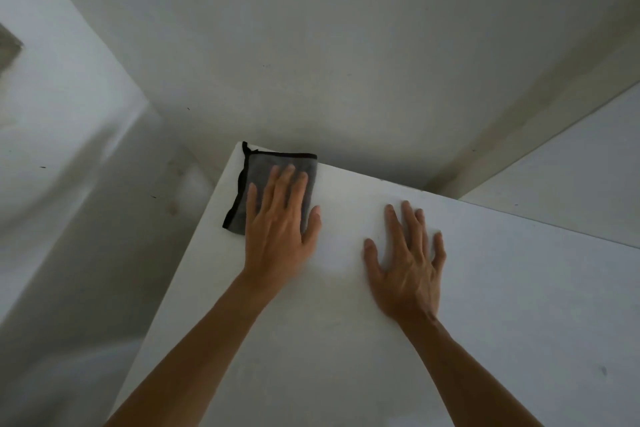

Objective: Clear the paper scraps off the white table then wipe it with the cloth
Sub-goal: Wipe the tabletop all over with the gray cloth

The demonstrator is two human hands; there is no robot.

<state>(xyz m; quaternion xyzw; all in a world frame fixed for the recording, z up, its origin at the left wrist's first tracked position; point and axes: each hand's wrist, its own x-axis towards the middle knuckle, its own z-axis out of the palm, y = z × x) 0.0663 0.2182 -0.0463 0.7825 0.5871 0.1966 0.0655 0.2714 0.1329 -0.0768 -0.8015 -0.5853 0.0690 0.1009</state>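
A folded grey cloth (258, 166) with black edging lies at the far left corner of the white table (502, 305). My left hand (280, 222) presses flat on the cloth, fingers spread over its near half. My right hand (408, 260) rests flat on the bare table surface to the right, palm down, fingers apart, holding nothing. No paper scraps show on the table.
The table's left edge (194, 253) drops to a pale floor. A white wall (346, 45) rises right behind the table's far edge. A second white surface (571, 177) adjoins at the far right.
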